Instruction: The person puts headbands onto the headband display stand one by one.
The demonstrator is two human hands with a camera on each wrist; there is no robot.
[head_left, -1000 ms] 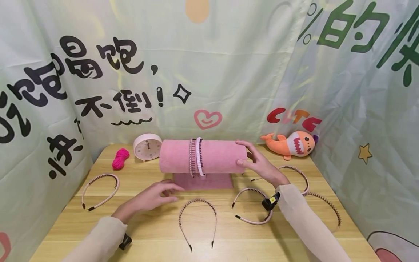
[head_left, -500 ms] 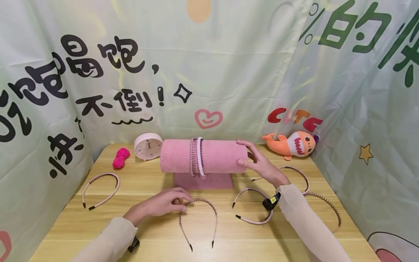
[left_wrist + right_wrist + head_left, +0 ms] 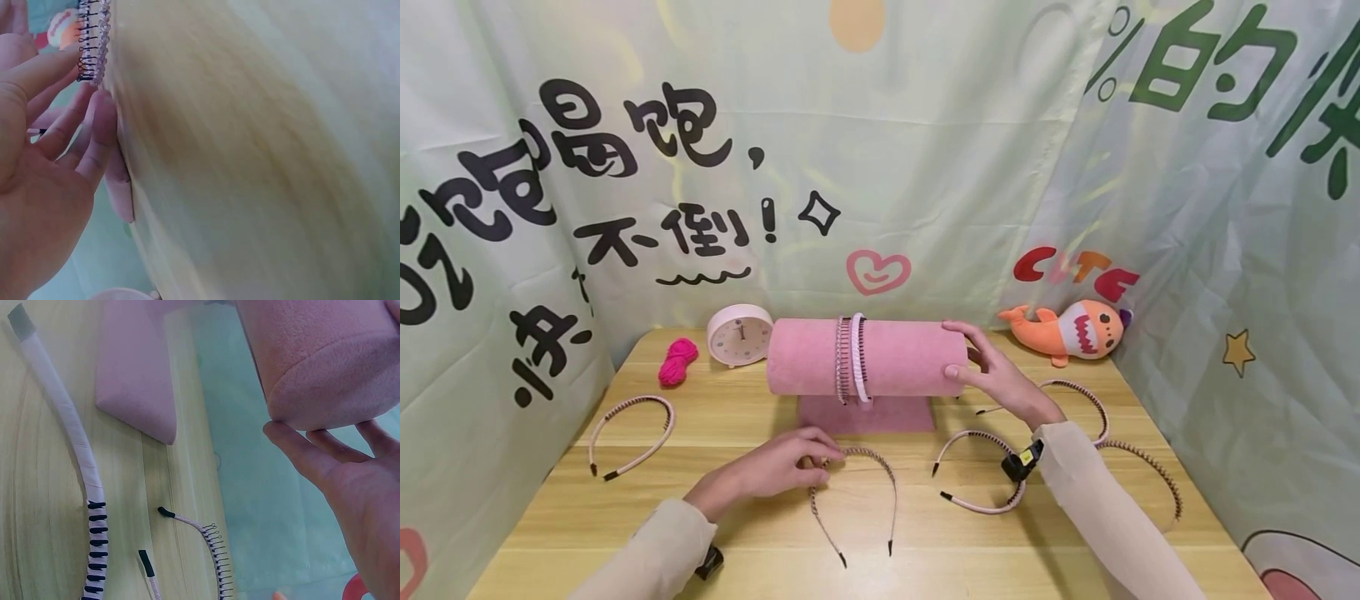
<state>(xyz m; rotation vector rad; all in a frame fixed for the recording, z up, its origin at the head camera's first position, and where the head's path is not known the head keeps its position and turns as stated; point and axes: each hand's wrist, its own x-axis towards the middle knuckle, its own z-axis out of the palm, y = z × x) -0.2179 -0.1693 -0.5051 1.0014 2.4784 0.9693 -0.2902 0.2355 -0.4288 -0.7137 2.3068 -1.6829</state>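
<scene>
The left hand (image 3: 771, 467) pinches the upper left part of a thin beaded headband (image 3: 871, 454) in front of the stand; the left wrist view shows the toothed band (image 3: 95, 44) at the fingertips of the left hand (image 3: 50, 150). The right hand (image 3: 1000, 375) rests on the right end of a pink padded roll (image 3: 910, 358), thumb in front and fingers at top and end. In the right wrist view, fingertips of the right hand (image 3: 350, 462) touch the end of the roll (image 3: 337, 375). Two headbands, one beaded (image 3: 842, 360) and one white (image 3: 856, 358), sit around the roll.
One headband (image 3: 634, 404) lies at left; several more, including a pink one (image 3: 985, 508), lie at right near the right sleeve. Behind stand pink yarn (image 3: 677, 362), a round clock (image 3: 740, 336) and an orange plush shark (image 3: 1063, 332). Printed curtains surround the wooden table (image 3: 737, 567).
The left hand has moved right and toward the front from beside the stand base and taken hold of the beaded headband, whose tips have shifted slightly away from the front edge. The right hand has stayed in place.
</scene>
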